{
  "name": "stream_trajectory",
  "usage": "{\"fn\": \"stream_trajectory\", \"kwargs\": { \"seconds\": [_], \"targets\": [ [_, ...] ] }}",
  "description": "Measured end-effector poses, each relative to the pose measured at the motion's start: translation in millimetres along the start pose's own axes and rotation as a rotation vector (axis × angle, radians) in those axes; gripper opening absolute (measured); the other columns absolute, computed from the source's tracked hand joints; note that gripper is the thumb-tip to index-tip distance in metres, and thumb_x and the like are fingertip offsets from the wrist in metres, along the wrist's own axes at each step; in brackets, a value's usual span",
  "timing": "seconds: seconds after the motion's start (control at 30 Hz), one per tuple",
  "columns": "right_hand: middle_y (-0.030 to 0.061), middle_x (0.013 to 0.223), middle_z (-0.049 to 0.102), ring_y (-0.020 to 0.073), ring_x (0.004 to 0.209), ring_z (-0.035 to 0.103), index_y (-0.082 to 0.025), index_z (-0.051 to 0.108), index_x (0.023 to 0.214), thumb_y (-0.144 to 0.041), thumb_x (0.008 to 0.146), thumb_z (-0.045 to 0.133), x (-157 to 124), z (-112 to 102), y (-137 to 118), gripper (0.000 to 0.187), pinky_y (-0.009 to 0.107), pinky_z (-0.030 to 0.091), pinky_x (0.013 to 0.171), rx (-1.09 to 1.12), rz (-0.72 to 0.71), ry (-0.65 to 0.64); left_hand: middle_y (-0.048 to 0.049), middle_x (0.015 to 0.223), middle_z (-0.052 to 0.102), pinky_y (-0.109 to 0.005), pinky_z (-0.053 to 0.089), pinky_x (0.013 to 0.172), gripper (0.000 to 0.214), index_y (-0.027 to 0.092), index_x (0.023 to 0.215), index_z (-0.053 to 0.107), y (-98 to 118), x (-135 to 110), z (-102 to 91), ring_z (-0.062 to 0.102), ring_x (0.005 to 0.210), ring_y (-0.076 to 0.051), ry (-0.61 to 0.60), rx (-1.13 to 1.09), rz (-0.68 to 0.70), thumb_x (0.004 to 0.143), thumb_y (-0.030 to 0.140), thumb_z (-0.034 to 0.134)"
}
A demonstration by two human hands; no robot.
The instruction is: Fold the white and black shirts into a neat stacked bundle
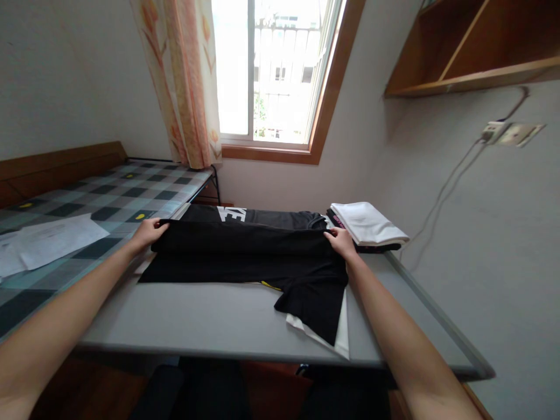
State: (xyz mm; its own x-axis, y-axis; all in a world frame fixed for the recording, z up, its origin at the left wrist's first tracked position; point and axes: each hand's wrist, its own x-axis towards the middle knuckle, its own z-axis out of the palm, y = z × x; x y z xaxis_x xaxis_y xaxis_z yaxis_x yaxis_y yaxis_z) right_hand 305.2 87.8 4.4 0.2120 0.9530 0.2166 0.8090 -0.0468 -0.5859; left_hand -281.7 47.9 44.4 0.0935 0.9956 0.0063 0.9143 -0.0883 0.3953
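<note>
Left grip (147,234) and right grip (342,242) pinched the black shirt (245,262) at either end; it lay between them over the tabletop (192,321). A folded stack (370,224) sat just beside the right grip.

Lettered garment (266,217) partly behind black shirt (245,262)

Left grip (149,233): pinches black shirt (236,265), hem end | right grip (343,242): pinches shoulder end, apparently
</note>
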Motion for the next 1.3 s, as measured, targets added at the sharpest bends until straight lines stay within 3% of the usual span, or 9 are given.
{"fn": "stream_trajectory", "kwargs": {
  "seconds": [0.1, 0.2, 0.4, 0.57, 0.77, 0.83, 0.93, 1.13, 1.3],
  "targets": [
    [0.0135, 0.11, 0.071, 0.0311, 0.106, 0.064, -0.019, 0.071, 0.101, -0.039, 0.081, 0.059, -0.7, 14.1, 3.5, 0.031, 0.039, 0.047, 0.088, -0.137, 0.104, -0.037, 0.0051, 0.08, 0.073, -0.041, 0.043, 0.084, 0.06, 0.031, 0.098, 0.062, 15.1, 5.7, 2.6, 0.061, 0.093, -0.026, 0.122, 0.051, -0.08, 0.07, 0.074, 0.031],
    [0.0118, 0.109, 0.072, 0.0317, 0.106, 0.064, -0.022, 0.071, 0.104, -0.043, 0.082, 0.057, -6.3, 19.5, 7.1, 0.034, 0.04, 0.048, 0.086, -0.196, 0.122, 0.005, 0.0029, 0.078, 0.073, -0.04, 0.043, 0.079, 0.051, 0.031, 0.094, 0.062, 20.3, 6.9, 7.4, 0.061, 0.088, -0.026, 0.158, 0.148, -0.103, 0.074, 0.066, 0.031],
    [0.0125, 0.102, 0.072, 0.031, 0.103, 0.065, -0.023, 0.07, 0.104, -0.046, 0.087, 0.05, -6.7, 13.9, 3.4, 0.035, 0.04, 0.048, 0.082, -0.269, 0.126, 0.022, 0.0038, 0.09, 0.071, -0.041, 0.04, 0.087, 0.045, 0.03, 0.101, 0.059, 3.3, 18.0, 20.1, 0.06, 0.096, -0.024, 0.21, 0.146, -0.191, 0.082, 0.062, 0.034],
    [0.0151, 0.104, 0.07, 0.0324, 0.102, 0.064, -0.022, 0.068, 0.106, -0.045, 0.09, 0.048, -10.7, 15.6, -7.0, 0.034, 0.045, 0.044, 0.084, -0.377, 0.132, -0.007, -0.0115, 0.101, 0.07, -0.035, 0.044, 0.079, 0.037, 0.013, 0.109, 0.059, -5.9, 38.5, 33.3, 0.061, 0.095, -0.028, 0.268, 0.283, -0.331, 0.092, 0.036, 0.035],
    [0.0224, 0.113, 0.063, 0.0388, 0.111, 0.055, -0.018, 0.062, 0.119, -0.044, 0.092, 0.046, -25.7, 15.1, -15.4, 0.041, 0.055, 0.033, 0.092, -0.455, 0.064, 0.083, -0.0201, 0.113, 0.063, -0.039, 0.045, 0.08, 0.042, 0.013, 0.126, 0.052, 3.6, 38.6, 43.6, 0.061, 0.101, -0.034, 0.315, 0.308, -0.346, 0.094, 0.034, 0.037],
    [0.0246, 0.121, 0.058, 0.0414, 0.118, 0.048, -0.016, 0.059, 0.125, -0.043, 0.092, 0.045, -29.5, 13.4, -18.0, 0.045, 0.057, 0.028, 0.096, -0.456, -0.009, 0.14, -0.02, 0.122, 0.057, -0.042, 0.043, 0.086, 0.045, 0.016, 0.132, 0.049, 14.6, 33.9, 49.2, 0.056, 0.109, -0.036, 0.416, 0.364, -0.279, 0.091, 0.034, 0.042],
    [0.0207, 0.125, 0.058, 0.0371, 0.118, 0.046, -0.016, 0.06, 0.125, -0.04, 0.094, 0.042, -33.8, 15.4, -24.7, 0.043, 0.054, 0.026, 0.099, -0.441, -0.24, 0.198, -0.0173, 0.126, 0.053, -0.045, 0.039, 0.092, 0.043, 0.019, 0.129, 0.053, 41.2, 28.9, 64.9, 0.051, 0.115, -0.035, 0.521, 0.41, -0.043, 0.092, 0.039, 0.042],
    [0.0149, 0.123, 0.063, 0.0329, 0.125, 0.043, -0.016, 0.067, 0.116, -0.036, 0.096, 0.044, -47.7, 33.7, -44.4, 0.036, 0.05, 0.021, 0.105, -0.49, -0.629, 0.321, -0.0096, 0.131, 0.056, -0.044, 0.029, 0.105, 0.042, 0.025, 0.124, 0.059, 100.1, 24.2, 109.8, 0.044, 0.128, -0.027, 0.453, 0.261, 0.437, 0.095, 0.047, 0.038],
    [0.0107, 0.142, 0.051, 0.0276, 0.135, 0.036, -0.02, 0.06, 0.129, -0.045, 0.097, 0.04, -53.0, 46.1, -45.3, 0.045, 0.041, 0.026, 0.107, -0.489, -0.77, 0.089, -0.0066, 0.146, 0.045, -0.049, 0.016, 0.112, 0.053, 0.032, 0.137, 0.049, 107.9, 19.1, 123.5, 0.028, 0.14, -0.03, 0.338, 0.258, 0.47, 0.09, 0.054, 0.045]
  ]
}}
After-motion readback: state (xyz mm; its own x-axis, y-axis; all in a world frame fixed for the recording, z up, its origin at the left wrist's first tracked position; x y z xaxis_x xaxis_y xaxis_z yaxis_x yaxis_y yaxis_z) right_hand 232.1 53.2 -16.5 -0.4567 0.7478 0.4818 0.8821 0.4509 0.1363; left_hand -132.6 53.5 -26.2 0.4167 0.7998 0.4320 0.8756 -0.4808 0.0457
